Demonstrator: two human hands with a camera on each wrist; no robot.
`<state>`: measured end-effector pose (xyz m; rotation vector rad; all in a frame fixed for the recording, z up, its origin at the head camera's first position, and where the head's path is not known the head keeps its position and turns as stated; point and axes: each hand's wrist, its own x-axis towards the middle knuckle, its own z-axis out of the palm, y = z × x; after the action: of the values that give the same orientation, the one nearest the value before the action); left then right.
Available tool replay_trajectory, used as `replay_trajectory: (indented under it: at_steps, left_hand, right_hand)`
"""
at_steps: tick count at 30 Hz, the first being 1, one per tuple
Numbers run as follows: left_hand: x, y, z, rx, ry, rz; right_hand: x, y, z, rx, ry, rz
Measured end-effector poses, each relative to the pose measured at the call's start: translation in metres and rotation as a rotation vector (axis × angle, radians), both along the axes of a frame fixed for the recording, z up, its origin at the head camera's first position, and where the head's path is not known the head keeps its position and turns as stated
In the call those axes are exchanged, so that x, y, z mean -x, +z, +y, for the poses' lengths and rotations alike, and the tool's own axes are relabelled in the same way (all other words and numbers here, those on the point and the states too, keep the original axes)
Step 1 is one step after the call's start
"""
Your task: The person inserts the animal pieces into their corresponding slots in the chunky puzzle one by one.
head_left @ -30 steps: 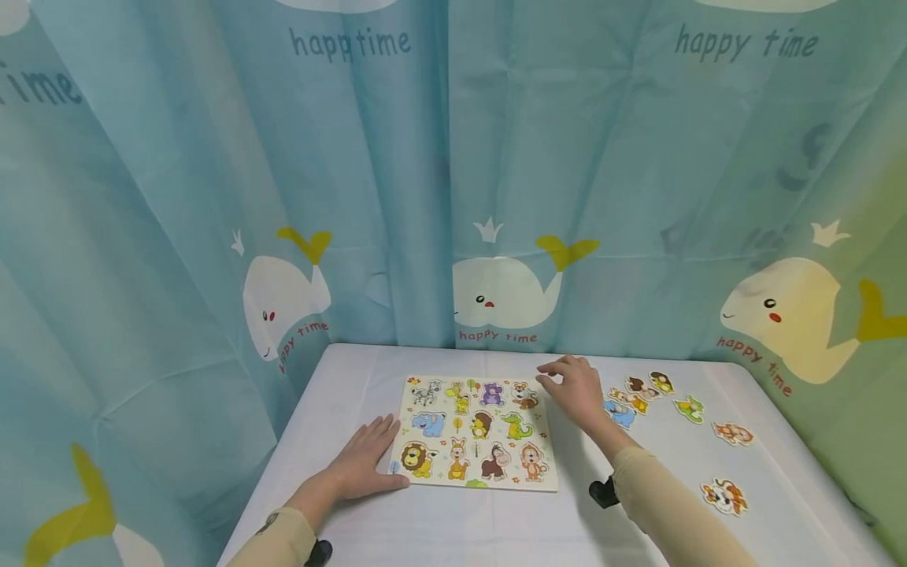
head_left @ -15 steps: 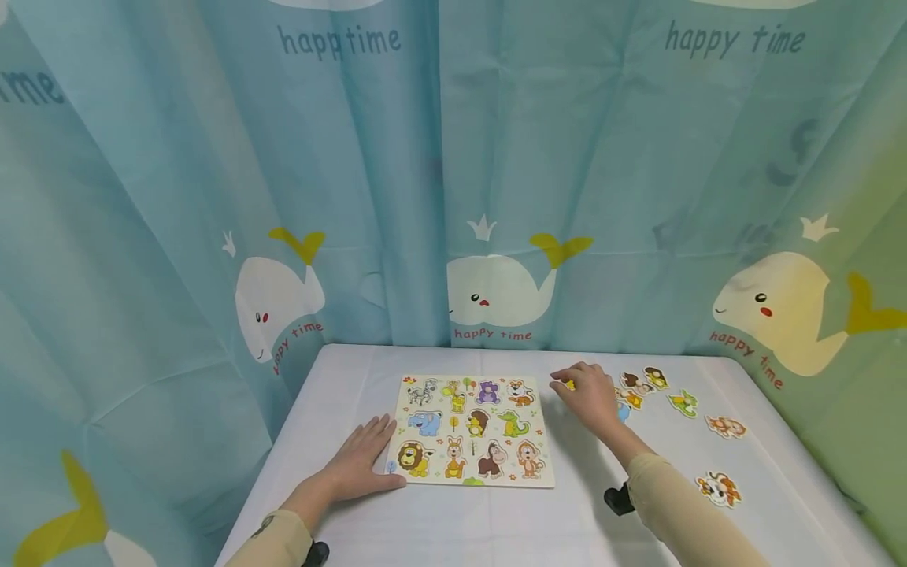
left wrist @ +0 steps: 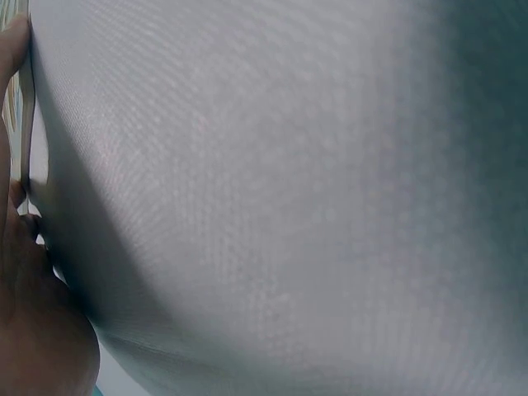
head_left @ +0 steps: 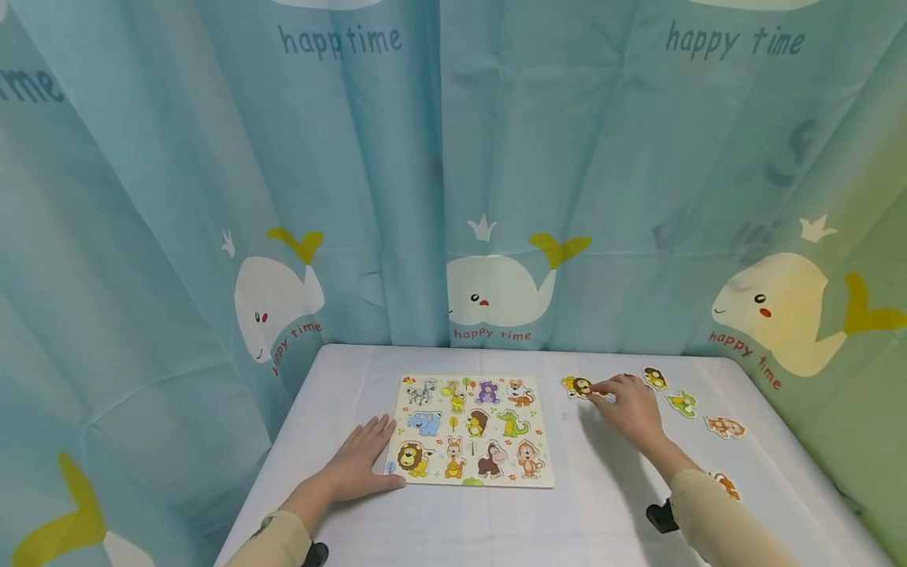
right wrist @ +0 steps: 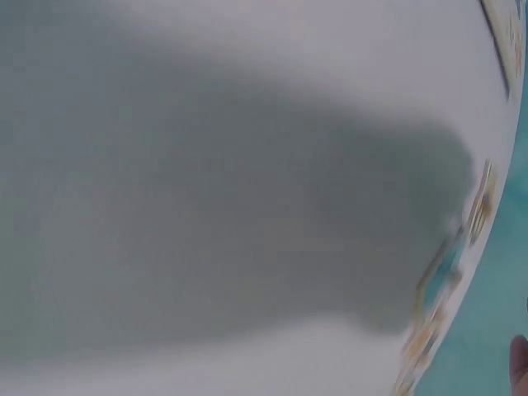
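Observation:
My left hand [head_left: 357,461] rests on the table with fingers spread, at the left edge of a flat animal puzzle board [head_left: 453,482]. In the left wrist view part of that hand [left wrist: 41,330] shows beside the board's edge. My right hand [head_left: 631,409] hovers over a loose cluster of animal pieces, thumb and forefinger bent near each other. Just left of its fingertips lies a lion puzzle piece [head_left: 575,387]. A blue piece [right wrist: 441,276] lies near the lion piece in the right wrist view. Nothing shows held in either hand.
Right of my right hand lie a hedgehog piece [head_left: 655,378], a crocodile piece [head_left: 683,404] and a monkey piece [head_left: 726,427]. My right sleeve partly covers an orange and white piece [head_left: 727,486]. A blue whale-print curtain [head_left: 397,197] hangs behind the white table [head_left: 496,528].
My right hand has moved right, away from the board and over the loose pieces. The lion piece is uncovered, while the blue piece is mostly hidden. My left hand stays put.

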<state>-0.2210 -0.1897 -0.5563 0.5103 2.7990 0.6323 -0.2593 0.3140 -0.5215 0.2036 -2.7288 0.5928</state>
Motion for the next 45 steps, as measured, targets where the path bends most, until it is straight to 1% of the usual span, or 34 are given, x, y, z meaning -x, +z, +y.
replay_trajectory:
  at_steps: [3,10,12,18,26,30,35,38,45]
  left_hand:
    - [-0.001,0.001,0.000,-0.008,-0.005,0.002]
    - [-0.001,0.003,0.001,0.007,0.002,-0.009]
    - [-0.001,0.003,0.001,0.001,0.003,-0.007]
    - [-0.001,0.001,0.000,-0.005,0.002,-0.008]
    - [0.000,-0.003,-0.001,0.000,0.002,0.001]
    - [0.001,-0.003,-0.002,-0.003,0.003,0.002]
    - [0.000,-0.002,-0.001,-0.008,0.001,-0.003]
    - [0.000,-0.002,-0.001,-0.009,0.000,-0.004]
    - [0.001,-0.004,-0.001,-0.010,-0.009,0.005]
  right_hand:
    - [-0.009,0.004,0.017,-0.001,0.004,-0.026]
    - [-0.027,0.011,0.057,0.005,0.033,-0.077]
    - [-0.032,0.012,0.068,0.008,0.036,-0.110]
    - [-0.049,0.010,0.101,0.022,0.026,-0.251]
    - [-0.074,0.005,0.133,-0.015,-0.024,-0.356]
    - [-0.086,-0.001,0.146,-0.030,-0.040,-0.352]
    - [-0.099,-0.009,0.158,-0.075,-0.057,-0.289]
    - [-0.107,-0.012,0.162,-0.063,-0.061,-0.270]
    - [-0.116,-0.016,0.170,-0.015,-0.058,-0.275]
